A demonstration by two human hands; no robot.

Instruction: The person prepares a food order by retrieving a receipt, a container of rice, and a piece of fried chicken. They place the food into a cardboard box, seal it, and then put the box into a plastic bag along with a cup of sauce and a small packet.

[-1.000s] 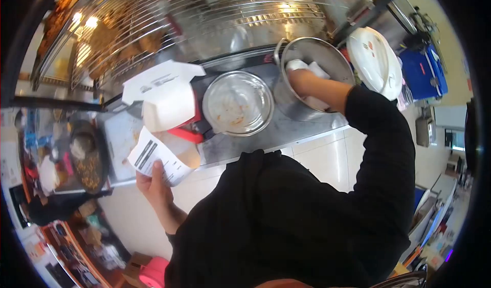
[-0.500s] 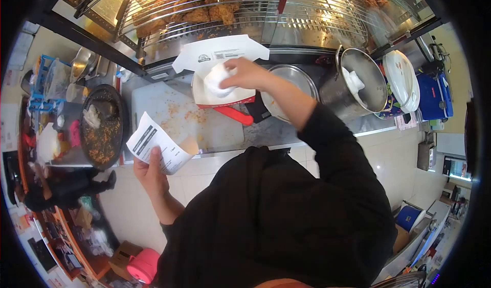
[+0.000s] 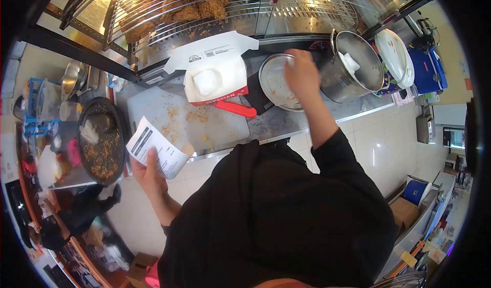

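I judge the boxing-up is midway: a white wrapped piece [image 3: 206, 81] sits in the open takeaway box [image 3: 217, 76] on the tabletop [image 3: 286, 122]; my right hand [image 3: 302, 73], grip empty and loosely open, hovers over the steel bowl [image 3: 276, 82]; my left hand [image 3: 148, 173] pinches the receipt [image 3: 153, 147]; next likely calls for reaching the pot [image 3: 353, 65] of wraps; red-handled knife [image 3: 236, 109] lies just below the box.

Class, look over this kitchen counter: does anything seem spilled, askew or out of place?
Yes. Brown crumbs lie scattered over the white cutting board, loose rather than contained. The red-handled tool lies slanted across the board's edge, partly under the open food box. Nothing looks broken or tipped over.
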